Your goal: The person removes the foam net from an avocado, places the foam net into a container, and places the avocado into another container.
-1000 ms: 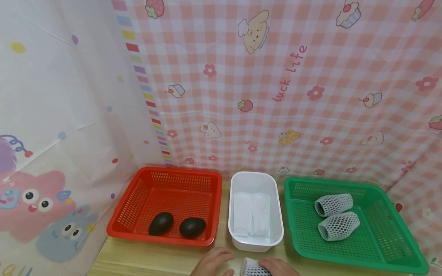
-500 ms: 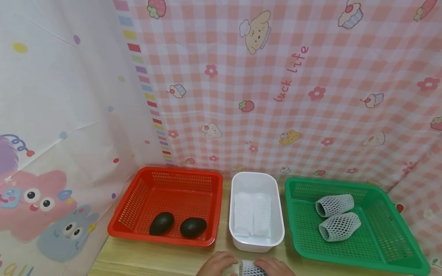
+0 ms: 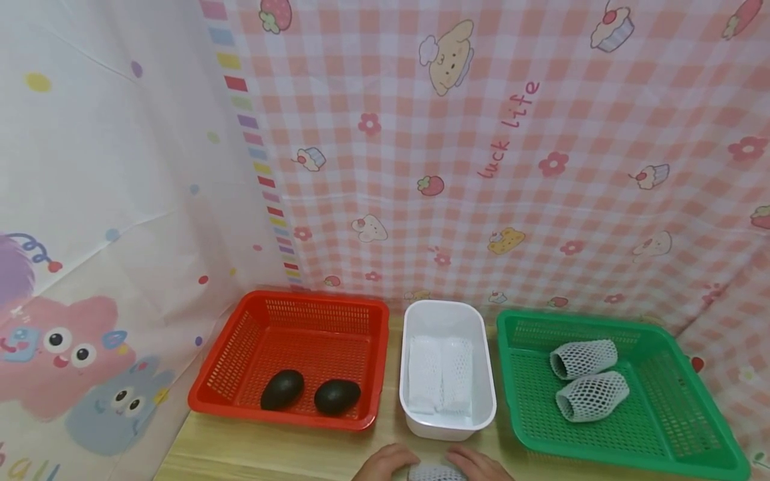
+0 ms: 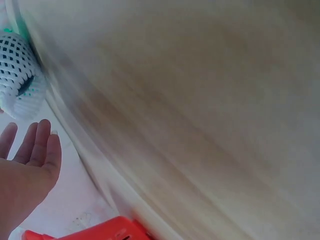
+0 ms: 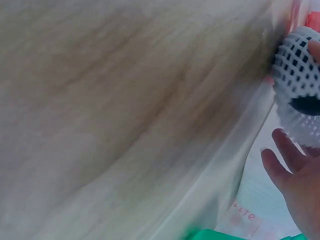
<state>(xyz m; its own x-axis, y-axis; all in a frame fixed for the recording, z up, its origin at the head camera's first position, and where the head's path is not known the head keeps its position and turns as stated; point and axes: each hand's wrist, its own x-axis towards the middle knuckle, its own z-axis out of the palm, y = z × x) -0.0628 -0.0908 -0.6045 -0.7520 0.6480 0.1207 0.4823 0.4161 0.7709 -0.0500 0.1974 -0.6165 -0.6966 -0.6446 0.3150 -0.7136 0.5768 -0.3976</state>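
Observation:
At the bottom edge of the head view, a dark avocado [image 5: 306, 105] in a white foam net [image 3: 436, 473] lies between my two hands, partly cut off. My left hand [image 3: 388, 462] is at its left end; in the left wrist view several fingers [image 4: 40, 145] are extended, their tips just short of the net. My right hand [image 3: 479, 463] holds its right end. In the right wrist view the lower fingers [image 5: 287, 150] stand out beside the net's open end, and a fingertip rests on the mesh. The thumbs are hidden.
A red basket [image 3: 289, 417] at left holds two bare avocados [image 3: 283, 389]. White foam nets [image 3: 457, 374] lie in the white bin [image 3: 448, 433] at centre. The green basket [image 3: 662, 401] at right has two netted fruits [image 3: 592, 397]. A patterned curtain [image 3: 421, 234] hangs behind.
My left hand has moved right, to the left end of the netted avocado. Both hands and the avocado have shifted slightly lower in view. Baskets and bin have not moved.

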